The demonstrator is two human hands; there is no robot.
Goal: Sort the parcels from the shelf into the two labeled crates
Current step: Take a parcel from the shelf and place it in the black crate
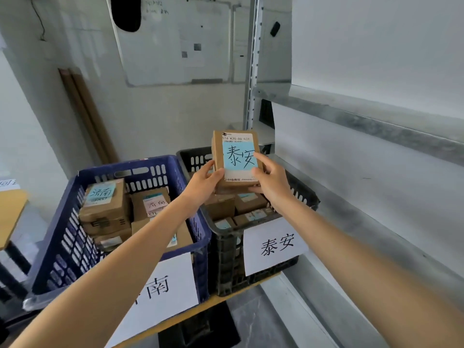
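Observation:
A small brown cardboard parcel (236,156) with a blue note reading 泰安 is held upright above the black crate (226,249). My left hand (204,183) grips its lower left edge and my right hand (270,179) grips its lower right edge. The black crate carries a white sign reading 泰安 and holds several parcels. To its left stands the blue crate (70,237), whose white sign is partly covered by my left arm. That crate holds several brown parcels with 济南 notes.
Both crates sit on a yellow-edged table (216,301). A metal shelf rack (351,116) rises on the right, its visible shelves bare. A second wooden table (10,212) stands at the far left. A whiteboard (175,41) hangs on the back wall.

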